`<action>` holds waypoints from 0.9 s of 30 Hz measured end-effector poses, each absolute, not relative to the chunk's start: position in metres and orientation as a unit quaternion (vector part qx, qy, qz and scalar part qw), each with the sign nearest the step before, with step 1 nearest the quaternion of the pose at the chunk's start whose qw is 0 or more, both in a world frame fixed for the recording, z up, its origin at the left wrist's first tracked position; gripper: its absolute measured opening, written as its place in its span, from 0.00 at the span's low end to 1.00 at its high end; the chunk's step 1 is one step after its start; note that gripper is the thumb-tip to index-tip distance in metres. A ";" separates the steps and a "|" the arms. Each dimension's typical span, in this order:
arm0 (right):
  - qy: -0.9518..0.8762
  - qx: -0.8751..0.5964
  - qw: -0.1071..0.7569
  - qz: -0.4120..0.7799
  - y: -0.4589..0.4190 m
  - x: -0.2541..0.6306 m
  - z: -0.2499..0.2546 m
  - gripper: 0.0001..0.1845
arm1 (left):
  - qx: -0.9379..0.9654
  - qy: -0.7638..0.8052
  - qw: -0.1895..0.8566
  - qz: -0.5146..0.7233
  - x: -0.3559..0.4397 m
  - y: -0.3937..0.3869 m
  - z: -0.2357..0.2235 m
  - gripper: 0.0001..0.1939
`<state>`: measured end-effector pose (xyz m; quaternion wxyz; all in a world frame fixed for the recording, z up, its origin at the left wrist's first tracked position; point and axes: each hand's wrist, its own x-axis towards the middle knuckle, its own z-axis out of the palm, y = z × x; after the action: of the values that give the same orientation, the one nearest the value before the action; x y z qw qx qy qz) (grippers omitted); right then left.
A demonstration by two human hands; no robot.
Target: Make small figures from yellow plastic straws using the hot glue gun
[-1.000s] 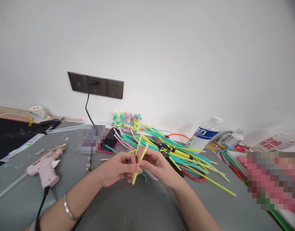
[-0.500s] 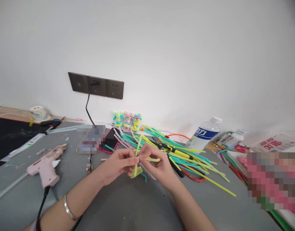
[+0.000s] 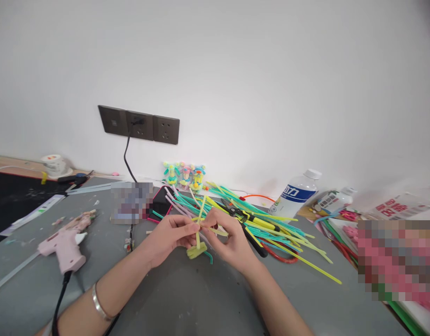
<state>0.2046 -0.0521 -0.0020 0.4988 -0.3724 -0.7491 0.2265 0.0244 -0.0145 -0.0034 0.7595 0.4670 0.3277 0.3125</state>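
Pinching near the middle of the frame, the person's left hand (image 3: 175, 233) and right hand (image 3: 229, 240) meet at a yellow pipe cleaner (image 3: 201, 211), which is up off the gray bench (image 3: 186, 303). The left fingers are clamped on it partway along; the right fingers are together just beside them, seemingly closed on a paler strip (image 3: 220, 232) that points right. The step in hand looks like bending or twisting at this crossing — a move that calls for a firm left pinch while the right fingers turn the strip.

The pipe cleaner's long axis runs almost upright in the frame, its upper tip leaning slightly right. Its lower end points down to a folded yellow bundle (image 3: 196, 251); whether the two are joined cannot be told. Right of center lies a pile of pipe cleaners (image 3: 267, 233) with pliers (image 3: 264, 222) among them — and a pink glue gun (image 3: 66, 252) rests at the lower left.
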 end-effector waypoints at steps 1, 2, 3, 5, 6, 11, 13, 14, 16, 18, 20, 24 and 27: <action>-0.752 -0.375 0.498 0.217 -0.052 0.205 -0.002 0.07 | 0.465 0.328 0.758 0.321 0.024 -0.014 -0.004 0.20; -0.754 -0.376 0.497 0.209 -0.052 0.204 -0.003 0.06 | 0.462 0.329 0.755 0.329 0.024 -0.014 -0.005 0.20; -0.754 -0.377 0.498 0.202 -0.051 0.204 -0.003 0.07 | 0.460 0.331 0.751 0.338 0.023 -0.013 -0.005 0.19; -0.752 -0.376 0.509 0.183 -0.050 0.203 -0.004 0.08 | 0.455 0.334 0.747 0.353 0.023 -0.013 -0.006 0.18; -0.749 -0.376 0.519 0.169 -0.050 0.203 -0.004 0.08 | 0.452 0.334 0.745 0.359 0.023 -0.013 -0.006 0.17; -0.713 -0.400 0.564 0.119 -0.051 0.199 -0.004 0.07 | 0.454 0.321 0.748 0.363 0.024 -0.013 -0.006 0.17; -0.708 -0.399 0.572 0.115 -0.052 0.196 -0.005 0.07 | 0.464 0.318 0.744 0.361 0.024 -0.013 -0.005 0.17; -0.708 -0.397 0.573 0.114 -0.053 0.195 -0.005 0.07 | 0.469 0.317 0.740 0.363 0.023 -0.013 -0.004 0.17; -0.712 -0.394 0.569 0.117 -0.054 0.193 -0.006 0.07 | 0.478 0.314 0.732 0.371 0.022 -0.012 -0.004 0.16; -0.718 -0.393 0.562 0.125 -0.054 0.191 -0.008 0.07 | 0.481 0.310 0.727 0.380 0.021 -0.011 -0.004 0.15; -0.724 -0.386 0.556 0.133 -0.054 0.189 -0.009 0.07 | 0.474 0.304 0.731 0.385 0.020 -0.010 -0.005 0.15; -0.734 -0.374 0.549 0.141 -0.055 0.188 -0.009 0.06 | 0.438 0.297 0.749 0.399 0.022 -0.010 -0.007 0.15; -0.739 -0.374 0.542 0.141 -0.056 0.187 -0.009 0.06 | 0.413 0.299 0.756 0.411 0.024 -0.010 -0.008 0.15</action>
<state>0.1869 -0.0558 -0.0086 0.5419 -0.3739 -0.7395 0.1407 0.0236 -0.0096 -0.0077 0.7559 0.4126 0.2988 0.4112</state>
